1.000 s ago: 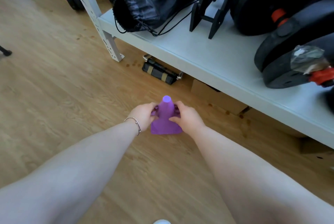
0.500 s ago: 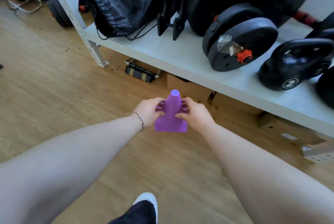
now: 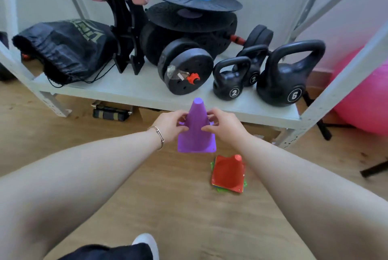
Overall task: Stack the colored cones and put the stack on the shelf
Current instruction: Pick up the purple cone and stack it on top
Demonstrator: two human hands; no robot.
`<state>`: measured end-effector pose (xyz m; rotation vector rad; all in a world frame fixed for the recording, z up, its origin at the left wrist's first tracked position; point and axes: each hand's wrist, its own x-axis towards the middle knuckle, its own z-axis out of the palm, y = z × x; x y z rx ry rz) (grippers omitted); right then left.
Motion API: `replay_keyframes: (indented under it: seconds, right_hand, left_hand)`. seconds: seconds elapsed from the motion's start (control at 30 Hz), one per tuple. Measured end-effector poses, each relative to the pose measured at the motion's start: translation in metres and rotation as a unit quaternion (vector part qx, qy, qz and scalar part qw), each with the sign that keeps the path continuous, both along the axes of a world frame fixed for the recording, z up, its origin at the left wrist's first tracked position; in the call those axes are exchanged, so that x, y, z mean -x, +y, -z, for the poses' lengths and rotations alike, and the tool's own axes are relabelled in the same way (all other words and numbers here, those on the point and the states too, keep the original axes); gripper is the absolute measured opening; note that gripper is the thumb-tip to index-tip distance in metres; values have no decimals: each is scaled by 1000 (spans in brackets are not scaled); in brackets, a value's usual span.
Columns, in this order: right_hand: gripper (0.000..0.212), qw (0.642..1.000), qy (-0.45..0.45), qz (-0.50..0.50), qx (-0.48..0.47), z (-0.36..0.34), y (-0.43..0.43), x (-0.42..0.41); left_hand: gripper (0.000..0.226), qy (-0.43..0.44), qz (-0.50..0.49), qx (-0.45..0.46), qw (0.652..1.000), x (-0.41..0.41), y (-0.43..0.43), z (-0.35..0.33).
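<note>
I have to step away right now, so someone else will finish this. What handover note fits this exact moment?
Left hand and right hand: both grip the purple cone, upright, held in the air in front of the shelf.
Other cones: a red-topped pile lies on the floor below the right forearm; green and yellow edges peek out underneath.
Done: purple cone picked up.
Left: join the purple cone with the floor pile, then set the whole stack on the shelf. The bare front strip left of the kettlebells looks free.
</note>
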<state>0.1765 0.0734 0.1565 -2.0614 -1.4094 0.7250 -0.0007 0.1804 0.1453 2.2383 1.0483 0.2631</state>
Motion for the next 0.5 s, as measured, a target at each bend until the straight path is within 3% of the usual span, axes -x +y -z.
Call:
replay_keyframes:
  seconds: [0.23, 0.5]
  right_hand:
    - [47, 999, 3, 36, -2, -23, -32, -42]
    - [47, 997, -6, 75, 34, 8, -74, -82]
  left_hand:
    - [48, 4, 44, 0, 999, -54, -15, -21]
    - [45, 25, 83, 35, 996, -99, -47, 10]
